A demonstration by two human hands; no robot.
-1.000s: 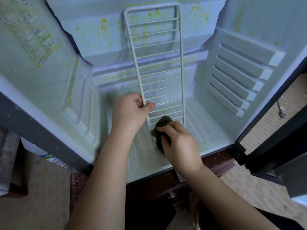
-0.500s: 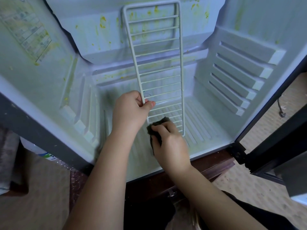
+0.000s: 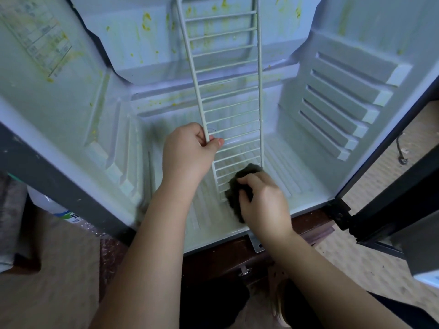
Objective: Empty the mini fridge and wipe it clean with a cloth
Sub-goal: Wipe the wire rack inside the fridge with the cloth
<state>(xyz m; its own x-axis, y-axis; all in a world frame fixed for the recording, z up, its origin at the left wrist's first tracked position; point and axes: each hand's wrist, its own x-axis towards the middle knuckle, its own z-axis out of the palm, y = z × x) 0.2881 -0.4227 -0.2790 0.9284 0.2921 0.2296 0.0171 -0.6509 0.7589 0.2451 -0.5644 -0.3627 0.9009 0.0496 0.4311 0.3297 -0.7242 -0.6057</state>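
The mini fridge stands open with a pale interior spattered with yellow-green stains on its back and left walls. A white wire shelf stands on end inside it, leaning back. My left hand grips the shelf's left rail about halfway down. My right hand presses a dark cloth against the shelf's lower rungs, near the fridge floor. The cloth is partly hidden under my fingers.
The fridge door hangs open at the right on a black hinge. A dark wooden stand lies under the fridge. A white bottle stands at the lower left beside the fridge. Shelf ribs line both side walls.
My right hand has slid the cloth to the right and slightly down along the lower rungs. My left hand keeps its grip on the left rail.
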